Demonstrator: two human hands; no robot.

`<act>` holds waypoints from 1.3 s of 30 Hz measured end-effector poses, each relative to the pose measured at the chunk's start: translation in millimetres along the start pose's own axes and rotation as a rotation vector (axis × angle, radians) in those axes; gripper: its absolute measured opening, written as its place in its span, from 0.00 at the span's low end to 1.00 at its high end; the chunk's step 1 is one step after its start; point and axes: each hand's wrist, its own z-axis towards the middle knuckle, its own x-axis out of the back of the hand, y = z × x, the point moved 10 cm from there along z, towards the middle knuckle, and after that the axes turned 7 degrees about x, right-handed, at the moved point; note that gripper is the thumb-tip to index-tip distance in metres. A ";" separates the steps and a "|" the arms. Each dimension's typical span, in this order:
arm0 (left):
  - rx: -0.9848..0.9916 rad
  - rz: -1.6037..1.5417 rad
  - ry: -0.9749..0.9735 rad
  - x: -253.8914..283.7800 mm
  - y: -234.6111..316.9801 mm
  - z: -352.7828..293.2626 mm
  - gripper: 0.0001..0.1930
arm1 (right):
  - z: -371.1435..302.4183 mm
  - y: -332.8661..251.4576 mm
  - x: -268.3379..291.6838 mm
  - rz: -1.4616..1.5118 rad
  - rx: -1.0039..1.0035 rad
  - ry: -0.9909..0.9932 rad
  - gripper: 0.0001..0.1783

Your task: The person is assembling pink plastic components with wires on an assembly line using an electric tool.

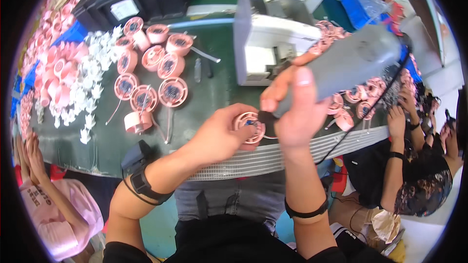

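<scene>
Right, left hand [217,135] is closed on a pink housing [250,136], thumb across its open face, dark wiring visible inside. Housing is at the near edge of the green bench [214,92], just above the grey ribbed strip [243,167]; can't tell if it rests there or is held clear. Right hand [302,114] is wrapped around a grey power tool [353,63], body slanting up and right, dark nose pointing left at the housing's rim. Contact at the nose: can't tell, blurred. Black cord [349,127] drops from the tool's far end toward the bench edge. Left of the hands: a group of pink housings [173,91], several with wires out, then white parts [87,75] and a heap of pink cups [59,72]. Black crate [141,2] behind those. White open-front box [245,34] sits beyond the hands, more pink housings right of it. Co-workers' hands at both sides, well apart.
</scene>
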 end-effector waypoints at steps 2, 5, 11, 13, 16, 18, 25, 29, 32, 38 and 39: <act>0.009 0.001 -0.006 0.0 2.3 -1.3 0.16 | -3.8 7.1 0.3 0.102 -0.007 -0.006 0.17; 0.050 0.088 0.006 5.2 14.2 -12.9 0.17 | -3.7 -9.3 12.6 0.151 0.136 -0.212 0.32; -0.538 0.881 1.055 87.5 122.2 -105.0 0.21 | -0.7 -43.4 119.4 -1.611 0.053 -0.009 0.38; -0.771 1.171 1.374 90.6 130.2 -130.5 0.23 | -4.5 -37.8 123.7 -1.800 0.057 -0.072 0.40; -0.796 1.013 1.377 82.4 133.3 -138.3 0.22 | -7.1 -33.1 132.3 -1.808 -0.002 -0.110 0.38; -0.711 0.776 1.151 89.7 118.5 -123.8 0.14 | -10.6 -33.8 125.1 -1.654 0.002 -0.116 0.35; 0.000 0.141 -0.233 -9.2 5.9 -17.7 0.30 | -70.2 -39.5 29.7 -0.778 -0.049 -0.663 0.34; 0.169 -0.034 -0.431 -36.4 -8.7 -19.9 0.26 | -83.9 -24.3 10.0 -0.756 0.031 -0.842 0.32; 0.111 -0.124 -0.411 -28.7 -14.7 -13.8 0.25 | -80.5 -28.4 5.1 -0.676 0.029 -0.776 0.26; 0.088 -0.162 -0.292 -20.6 -10.7 -15.5 0.25 | -77.4 -20.1 11.4 -0.907 0.126 -0.672 0.24; 0.086 -0.186 -0.296 -19.9 -10.2 -16.1 0.25 | -77.4 -24.6 7.6 -0.968 0.213 -0.685 0.24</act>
